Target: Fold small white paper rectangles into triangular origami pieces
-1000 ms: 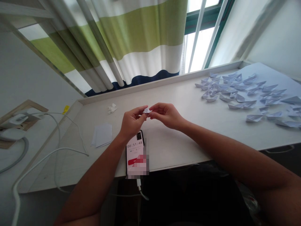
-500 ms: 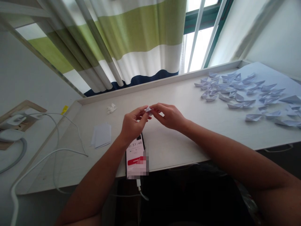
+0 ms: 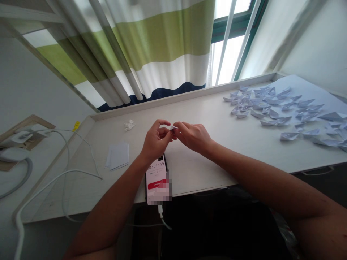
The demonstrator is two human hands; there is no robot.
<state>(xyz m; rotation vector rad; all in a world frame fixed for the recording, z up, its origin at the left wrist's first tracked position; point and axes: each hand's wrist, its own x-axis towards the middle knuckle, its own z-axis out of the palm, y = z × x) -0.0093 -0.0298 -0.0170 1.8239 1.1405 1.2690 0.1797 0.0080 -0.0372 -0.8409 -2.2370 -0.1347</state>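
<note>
Between my fingertips is a small piece of folded white paper (image 3: 172,127), mostly covered by the fingers. My left hand (image 3: 157,139) pinches it from the left with the thumb, its index finger arched above. From the right, my right hand (image 3: 193,135) grips the same paper with thumb and fingers pressed together. Both hands are held over the middle of the white desk (image 3: 206,166). Many folded paper boats (image 3: 276,104) lie in a loose spread on the right side of the desk. A small stack of white paper sheets (image 3: 118,155) rests to the left of my left hand.
Below my left hand lies a phone (image 3: 157,180) showing a timer, with a charging cable (image 3: 161,213) at its lower end. Crumpled white paper (image 3: 129,125) sits at the back left. White cables (image 3: 73,171) run across the left side from a power socket (image 3: 20,139).
My left index finger has lifted off the paper and arched upward. My right fingers have closed further over the paper. The phone's timer has advanced by a second.
</note>
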